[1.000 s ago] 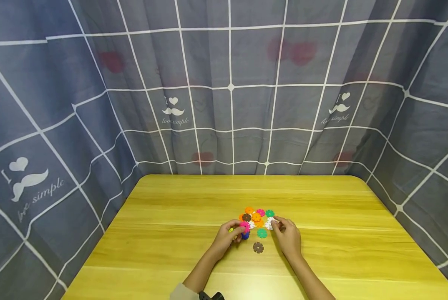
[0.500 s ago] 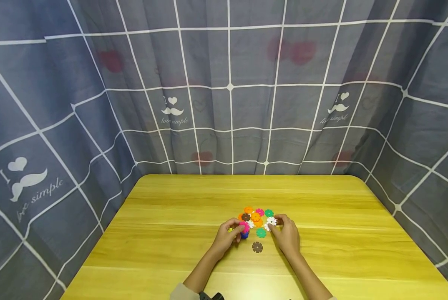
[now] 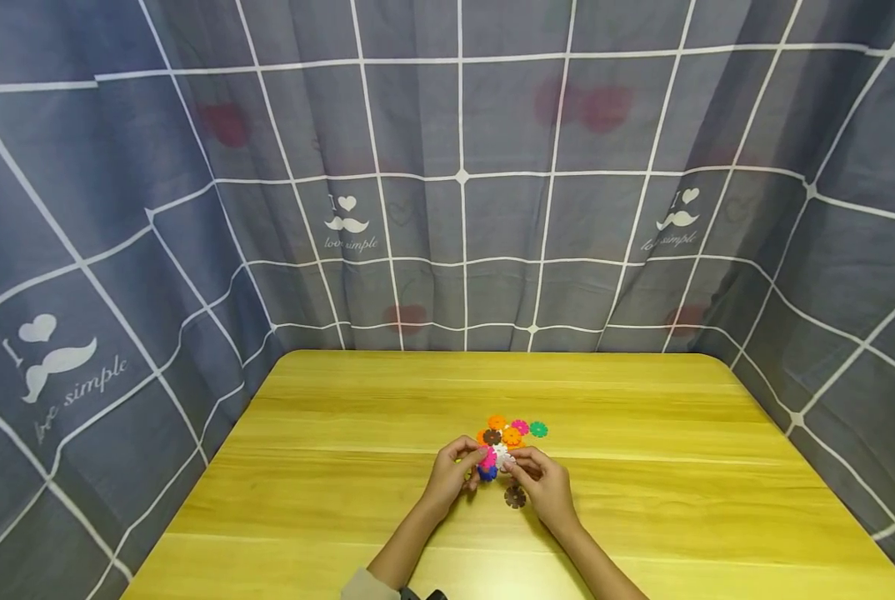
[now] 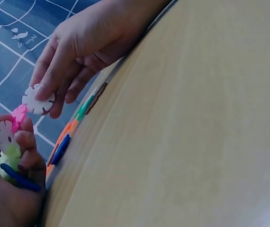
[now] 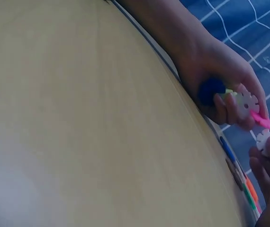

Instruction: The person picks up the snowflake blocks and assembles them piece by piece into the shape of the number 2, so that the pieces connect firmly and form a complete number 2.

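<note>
A grey-blue curtain (image 3: 417, 208) with white grid lines fills the upper part of the head view, and a yellow wood table (image 3: 327, 467) spreads below it. Just below and right of the frame's centre, the left hand (image 3: 447, 477) grips a chain (image 4: 5, 136) of pink, white, yellow-green and blue discs.

In the left wrist view the chain stands near upright at the lower left, pink end up, blue end down; in the right wrist view its long axis slants from blue at upper left to pink at lower right. The right hand (image 3: 548, 487) pinches a white disc (image 4: 34, 101) between thumb and fingers, its flat face turned to the left wrist camera, its edge meeting the pink end; whether they are joined I cannot tell.

Beyond the hands lie loose discs, among them orange (image 3: 497, 422) and green (image 3: 538, 429); a brown disc (image 3: 515, 497) lies below, close to the right hand.

A second ago the right hand and its white disc were further right, at the pile's edge, well apart from the chain; now they are up against it. The left hand is almost where it was. The nearer green disc no longer shows in the head view.
</note>
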